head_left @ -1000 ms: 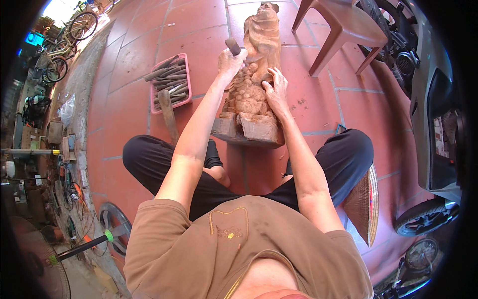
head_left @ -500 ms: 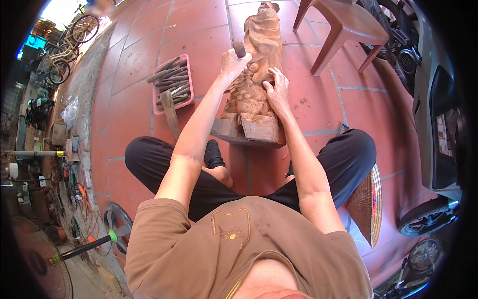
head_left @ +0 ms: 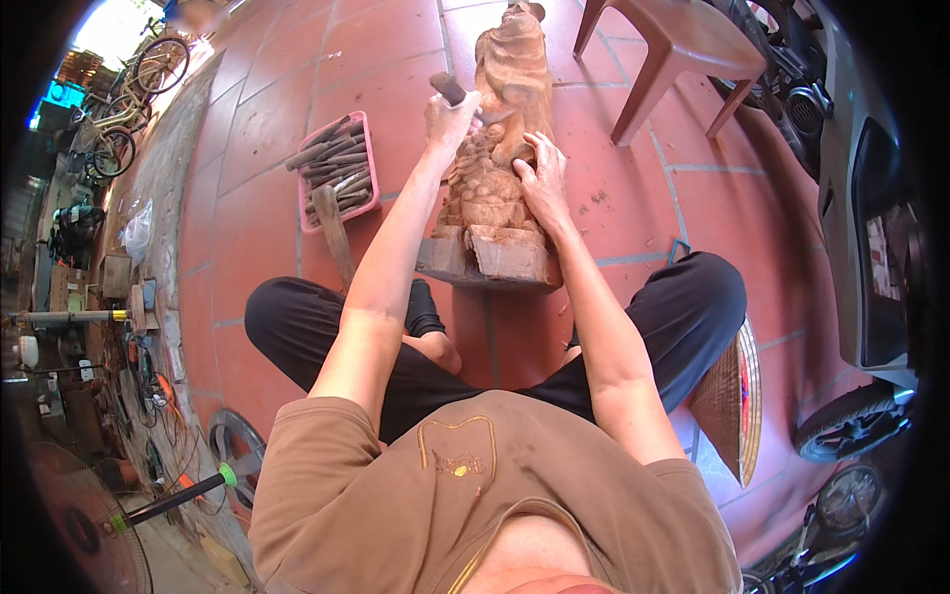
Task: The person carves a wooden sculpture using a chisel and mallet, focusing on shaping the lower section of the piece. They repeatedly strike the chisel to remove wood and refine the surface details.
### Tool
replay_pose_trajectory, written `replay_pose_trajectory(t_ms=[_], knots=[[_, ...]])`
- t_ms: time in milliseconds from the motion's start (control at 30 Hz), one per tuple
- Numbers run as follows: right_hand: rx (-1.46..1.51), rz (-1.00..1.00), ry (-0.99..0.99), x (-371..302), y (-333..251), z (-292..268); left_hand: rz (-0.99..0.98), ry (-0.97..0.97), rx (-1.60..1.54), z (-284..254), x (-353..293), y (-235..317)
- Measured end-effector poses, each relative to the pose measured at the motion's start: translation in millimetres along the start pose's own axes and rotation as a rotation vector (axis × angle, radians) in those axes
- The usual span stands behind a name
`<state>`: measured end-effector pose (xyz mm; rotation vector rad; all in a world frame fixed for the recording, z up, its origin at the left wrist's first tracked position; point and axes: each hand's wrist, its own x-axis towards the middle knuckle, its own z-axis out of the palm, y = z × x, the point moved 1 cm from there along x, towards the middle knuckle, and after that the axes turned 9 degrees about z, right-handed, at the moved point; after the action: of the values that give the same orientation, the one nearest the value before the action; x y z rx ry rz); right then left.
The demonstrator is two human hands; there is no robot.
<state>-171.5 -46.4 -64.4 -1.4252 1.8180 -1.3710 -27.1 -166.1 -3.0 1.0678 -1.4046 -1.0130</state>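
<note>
A carved wooden statue (head_left: 513, 74) lies on the floor in front of me, its blocky base (head_left: 492, 253) toward me. My left hand (head_left: 452, 120) is closed in a fist by the statue's left side. From the top of that fist sticks the dark wooden handle of a carving chisel (head_left: 447, 88); its blade is hidden from view. On the statue's right side rests my right hand (head_left: 543, 180), thumb and fingers apart against the wood. Left of the statue, a pink basket (head_left: 370, 148) holds several dark-handled tools (head_left: 339, 164). A wooden mallet (head_left: 332, 233) leans at its near edge.
A brown plastic chair (head_left: 683, 54) stands at the far right, with a grey motor vehicle (head_left: 841, 238) beyond it. My bent legs flank the statue's base. A conical hat (head_left: 720, 406) lies by my right knee. A fan (head_left: 84, 525) and cables are at left.
My left hand has shifted slightly left and nearer, and the chisel handle now tilts more to the left. The right hand keeps its place on the statue.
</note>
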Motion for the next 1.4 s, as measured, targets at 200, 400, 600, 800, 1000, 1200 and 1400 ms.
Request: replay_pose_trajectory(t_ms=[200, 400, 600, 800, 1000, 1200, 1400], knots=[[-0.008, -0.001, -0.011, 1.6, -2.8, 4.0, -0.123, 0.072, -0.287, 1.5, 4.7, -22.9], [-0.025, 0.025, -0.022, 2.1, 4.5, 0.4, -0.153, -0.102, -0.087, 3.5, -5.5, 5.5], [0.006, 0.018, -0.014, -0.2, 1.5, 1.2, -0.109, -0.01, -0.167, -5.0, -17.0, 5.4], [-0.011, 0.011, -0.024, 2.5, 0.4, 5.7, 0.007, 0.027, -0.118, 2.4, -10.1, -15.2], [-0.015, 0.055, -0.022, 2.3, 8.9, -0.2, -0.121, -0.036, -0.121, 1.0, -19.5, 7.2], [0.015, 0.041, -0.029, 0.4, 2.6, 5.3, -0.043, 0.046, -0.203, -1.5, -12.3, -11.8], [-0.026, 0.034, -0.017, -0.3, 2.6, 3.6, 0.016, -0.04, -0.053, 1.3, -22.8, -6.6]])
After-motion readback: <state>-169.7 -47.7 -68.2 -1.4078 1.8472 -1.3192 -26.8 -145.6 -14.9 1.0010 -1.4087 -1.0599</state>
